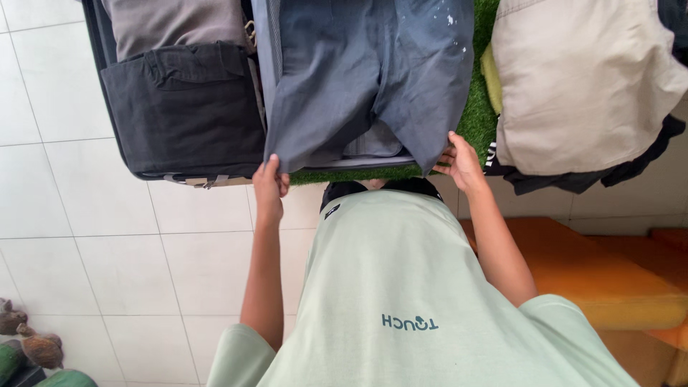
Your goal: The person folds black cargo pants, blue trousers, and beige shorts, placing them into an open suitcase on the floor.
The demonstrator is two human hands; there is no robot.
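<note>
A pair of grey-blue shorts (365, 72) with small white specks lies spread over the open suitcase half in front of me. My left hand (269, 185) pinches the hem of the left leg at its lower corner. My right hand (459, 162) grips the hem of the right leg. Both legs are stretched flat between my hands. My pale green shirt fills the lower middle of the view.
An open dark suitcase (118, 115) on white floor tiles holds folded black (183, 107) and grey-brown clothes. A beige garment (580, 86) lies over dark clothes on green turf (474, 122) at right. An orange cushion (609, 279) is at lower right, small toys at lower left.
</note>
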